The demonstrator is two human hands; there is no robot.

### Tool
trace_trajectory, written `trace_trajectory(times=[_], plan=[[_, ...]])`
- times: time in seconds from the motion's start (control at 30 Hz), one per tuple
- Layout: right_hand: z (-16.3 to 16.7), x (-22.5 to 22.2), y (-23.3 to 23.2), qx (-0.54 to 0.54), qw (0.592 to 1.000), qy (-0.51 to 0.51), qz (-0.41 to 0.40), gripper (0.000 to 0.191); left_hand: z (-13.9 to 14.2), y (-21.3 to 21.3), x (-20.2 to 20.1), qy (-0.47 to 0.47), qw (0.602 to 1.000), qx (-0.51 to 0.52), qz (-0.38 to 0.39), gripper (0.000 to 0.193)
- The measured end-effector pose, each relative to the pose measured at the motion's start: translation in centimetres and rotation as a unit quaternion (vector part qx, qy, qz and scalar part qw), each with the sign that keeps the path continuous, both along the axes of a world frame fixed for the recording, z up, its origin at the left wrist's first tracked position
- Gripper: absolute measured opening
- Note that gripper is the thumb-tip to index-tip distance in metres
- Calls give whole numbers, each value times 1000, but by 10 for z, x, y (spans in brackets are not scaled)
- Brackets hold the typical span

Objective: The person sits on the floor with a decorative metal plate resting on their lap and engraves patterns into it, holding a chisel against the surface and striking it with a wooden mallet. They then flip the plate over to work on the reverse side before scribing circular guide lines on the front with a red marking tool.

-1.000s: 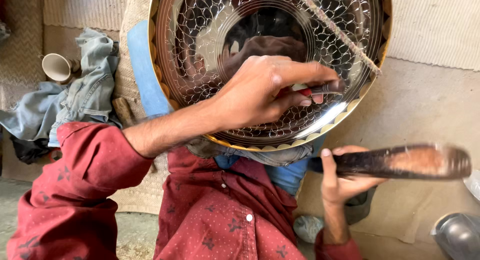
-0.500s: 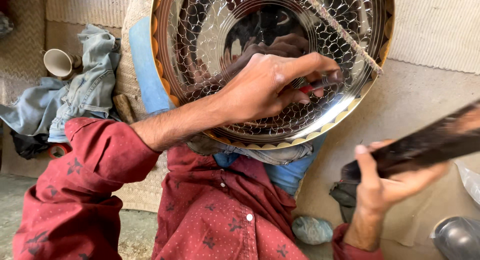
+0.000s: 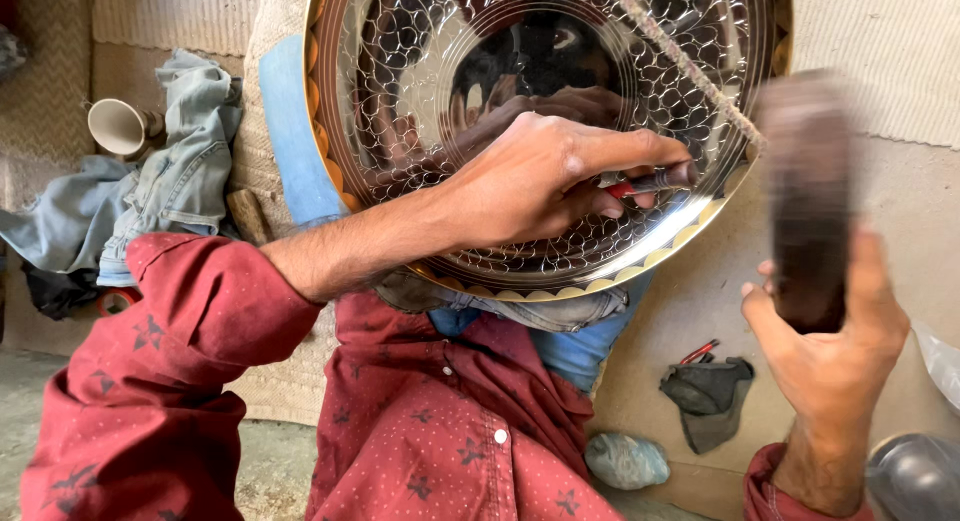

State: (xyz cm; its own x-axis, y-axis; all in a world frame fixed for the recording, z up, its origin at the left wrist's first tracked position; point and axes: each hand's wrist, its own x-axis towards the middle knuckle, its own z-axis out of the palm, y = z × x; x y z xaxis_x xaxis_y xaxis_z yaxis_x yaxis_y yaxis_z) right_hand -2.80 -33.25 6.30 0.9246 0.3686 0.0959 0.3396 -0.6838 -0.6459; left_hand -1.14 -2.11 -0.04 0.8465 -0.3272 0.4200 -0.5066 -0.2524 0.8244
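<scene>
A large shiny round metal tray [image 3: 420, 71] with a scale-like engraved pattern and a gold scalloped rim leans on my lap. My left hand [image 3: 540, 176] rests on its lower right part, pinching a thin red-handled tool [image 3: 640, 184] whose tip touches the tray. To the right, clear of the tray, my right hand [image 3: 830, 351] grips a dark wooden bar [image 3: 805, 181] held upright and blurred by motion. A thin cord [image 3: 680, 61] runs diagonally across the tray's face.
A pale cup [image 3: 118, 128] and crumpled denim cloth [image 3: 170, 181] lie at the left. On the floor at right are a dark pouch [image 3: 708, 396] with a red-handled tool, a grey bundle [image 3: 625, 459] and a metal vessel [image 3: 915, 476].
My right hand has swung the dark bar from lying level to standing upright, nearer the tray. My left hand has stayed on the tray with the tool.
</scene>
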Motion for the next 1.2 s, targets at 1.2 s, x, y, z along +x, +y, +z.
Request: trace_trajectory(times=[1.2], plan=[[-100,-94,-14,39,995,-40,-87,104,-1,-3,26,55,955,120,-266,65]])
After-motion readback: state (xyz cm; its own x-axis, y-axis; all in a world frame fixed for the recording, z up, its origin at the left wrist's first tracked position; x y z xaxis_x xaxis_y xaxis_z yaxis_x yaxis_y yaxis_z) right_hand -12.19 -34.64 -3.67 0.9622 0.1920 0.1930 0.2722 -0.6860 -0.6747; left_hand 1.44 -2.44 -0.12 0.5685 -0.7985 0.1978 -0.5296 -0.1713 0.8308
